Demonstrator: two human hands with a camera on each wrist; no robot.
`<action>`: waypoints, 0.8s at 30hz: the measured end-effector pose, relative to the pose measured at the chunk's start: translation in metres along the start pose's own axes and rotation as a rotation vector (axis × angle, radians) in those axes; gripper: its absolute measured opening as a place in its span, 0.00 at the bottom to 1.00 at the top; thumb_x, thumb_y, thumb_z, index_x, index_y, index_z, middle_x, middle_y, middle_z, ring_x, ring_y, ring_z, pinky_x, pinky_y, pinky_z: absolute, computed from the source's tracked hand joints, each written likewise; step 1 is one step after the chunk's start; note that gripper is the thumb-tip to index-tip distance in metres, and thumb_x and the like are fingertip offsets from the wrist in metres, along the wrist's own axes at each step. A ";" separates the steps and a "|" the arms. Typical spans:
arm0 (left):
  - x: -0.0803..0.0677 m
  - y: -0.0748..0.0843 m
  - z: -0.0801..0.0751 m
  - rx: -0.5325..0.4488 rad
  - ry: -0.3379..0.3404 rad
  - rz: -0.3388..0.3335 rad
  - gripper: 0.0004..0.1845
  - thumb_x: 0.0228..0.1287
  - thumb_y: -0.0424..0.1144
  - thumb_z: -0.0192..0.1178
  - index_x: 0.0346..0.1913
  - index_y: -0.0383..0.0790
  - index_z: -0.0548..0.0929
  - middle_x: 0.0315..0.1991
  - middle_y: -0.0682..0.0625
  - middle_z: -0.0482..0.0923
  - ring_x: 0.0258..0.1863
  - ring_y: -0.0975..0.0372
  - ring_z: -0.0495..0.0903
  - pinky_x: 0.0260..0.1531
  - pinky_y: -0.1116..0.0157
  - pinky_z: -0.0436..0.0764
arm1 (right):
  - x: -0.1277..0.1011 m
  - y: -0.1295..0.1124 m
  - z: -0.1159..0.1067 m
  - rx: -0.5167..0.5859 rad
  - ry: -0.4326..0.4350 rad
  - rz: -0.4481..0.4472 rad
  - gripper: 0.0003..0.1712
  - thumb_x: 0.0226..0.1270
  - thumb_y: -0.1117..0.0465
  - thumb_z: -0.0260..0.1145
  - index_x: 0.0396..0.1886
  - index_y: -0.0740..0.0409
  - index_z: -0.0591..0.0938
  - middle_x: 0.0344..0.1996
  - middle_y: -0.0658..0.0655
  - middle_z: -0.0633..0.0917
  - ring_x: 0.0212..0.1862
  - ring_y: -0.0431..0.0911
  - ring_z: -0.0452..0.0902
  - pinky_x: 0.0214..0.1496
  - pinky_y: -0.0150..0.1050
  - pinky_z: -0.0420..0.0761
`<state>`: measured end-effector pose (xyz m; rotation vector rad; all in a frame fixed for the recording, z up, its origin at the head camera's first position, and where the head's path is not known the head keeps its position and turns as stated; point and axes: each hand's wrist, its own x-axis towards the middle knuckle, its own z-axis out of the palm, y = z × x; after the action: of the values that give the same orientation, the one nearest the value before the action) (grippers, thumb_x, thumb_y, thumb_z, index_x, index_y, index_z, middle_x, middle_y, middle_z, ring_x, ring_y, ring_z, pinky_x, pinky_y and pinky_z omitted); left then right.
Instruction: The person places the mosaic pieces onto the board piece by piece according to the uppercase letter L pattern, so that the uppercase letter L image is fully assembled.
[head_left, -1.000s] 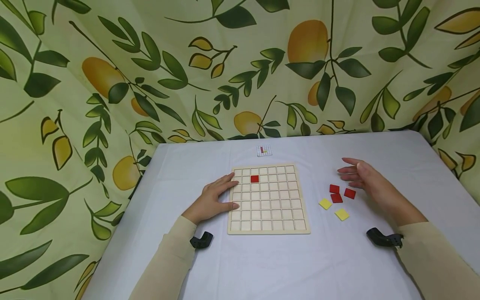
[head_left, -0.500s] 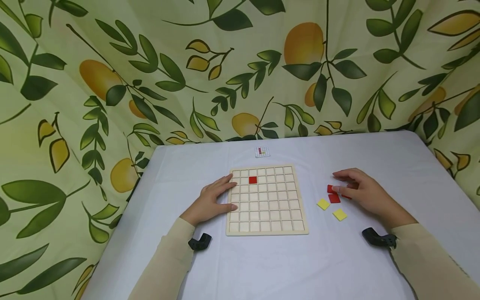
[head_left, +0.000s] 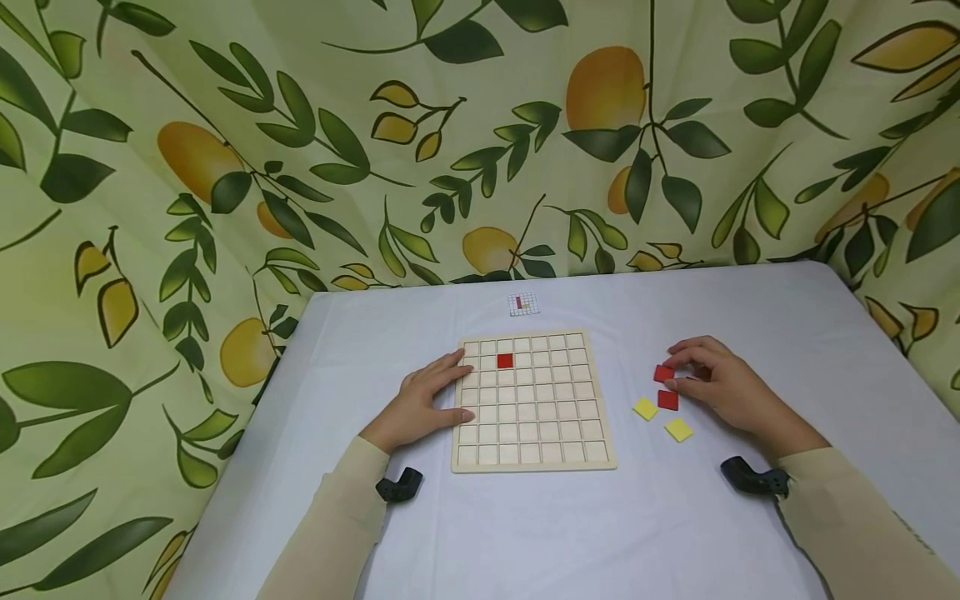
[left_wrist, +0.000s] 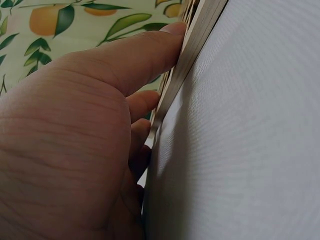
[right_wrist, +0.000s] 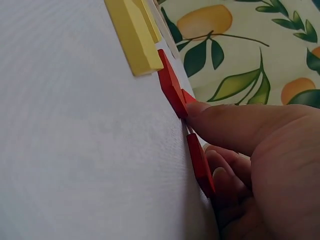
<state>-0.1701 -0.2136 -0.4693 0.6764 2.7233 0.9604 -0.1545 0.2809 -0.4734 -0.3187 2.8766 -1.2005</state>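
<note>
A wooden grid board (head_left: 534, 454) lies mid-table with one red tile (head_left: 505, 361) in its second row. My left hand (head_left: 431, 396) rests flat on the board's left edge, fingers straight; in the left wrist view the thumb (left_wrist: 145, 55) presses the board's rim (left_wrist: 192, 47). To the right of the board, my right hand (head_left: 678, 368) pinches a red tile (head_left: 663, 373) between thumb and forefinger. In the right wrist view my thumb (right_wrist: 235, 125) touches that tile's edge (right_wrist: 186, 97). Another red tile (head_left: 667, 400) lies just below.
Two yellow tiles (head_left: 645, 408) (head_left: 678, 429) lie beside the red ones. A small pattern card (head_left: 523, 304) sits behind the board. Leaf-and-fruit printed cloth (head_left: 480, 142) walls the table at the back and sides. White tablecloth (head_left: 525, 533) stretches in front.
My right hand came down from above the loose tiles and closed its fingers on a red one. The left hand and the board have stayed still.
</note>
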 end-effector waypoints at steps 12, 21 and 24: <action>-0.001 0.002 -0.002 -0.006 -0.001 -0.011 0.44 0.66 0.59 0.77 0.82 0.52 0.74 0.87 0.62 0.52 0.86 0.58 0.48 0.79 0.43 0.46 | -0.004 -0.006 0.004 0.080 0.058 0.086 0.10 0.77 0.64 0.74 0.53 0.59 0.87 0.50 0.61 0.88 0.49 0.56 0.79 0.43 0.24 0.78; -0.001 0.001 -0.001 -0.005 -0.003 -0.008 0.44 0.66 0.60 0.77 0.82 0.53 0.74 0.87 0.62 0.51 0.86 0.59 0.48 0.79 0.42 0.45 | -0.007 -0.020 0.003 0.140 0.107 0.090 0.09 0.79 0.64 0.71 0.54 0.60 0.86 0.49 0.63 0.88 0.43 0.57 0.78 0.34 0.34 0.84; -0.001 0.000 -0.001 -0.009 -0.003 -0.011 0.44 0.66 0.60 0.76 0.82 0.53 0.74 0.87 0.63 0.51 0.86 0.60 0.48 0.79 0.43 0.45 | -0.008 -0.028 0.002 0.166 0.102 0.086 0.10 0.79 0.66 0.71 0.55 0.61 0.85 0.50 0.64 0.88 0.43 0.57 0.79 0.36 0.34 0.85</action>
<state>-0.1695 -0.2145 -0.4680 0.6602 2.7159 0.9675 -0.1414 0.2616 -0.4559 -0.1339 2.8139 -1.4685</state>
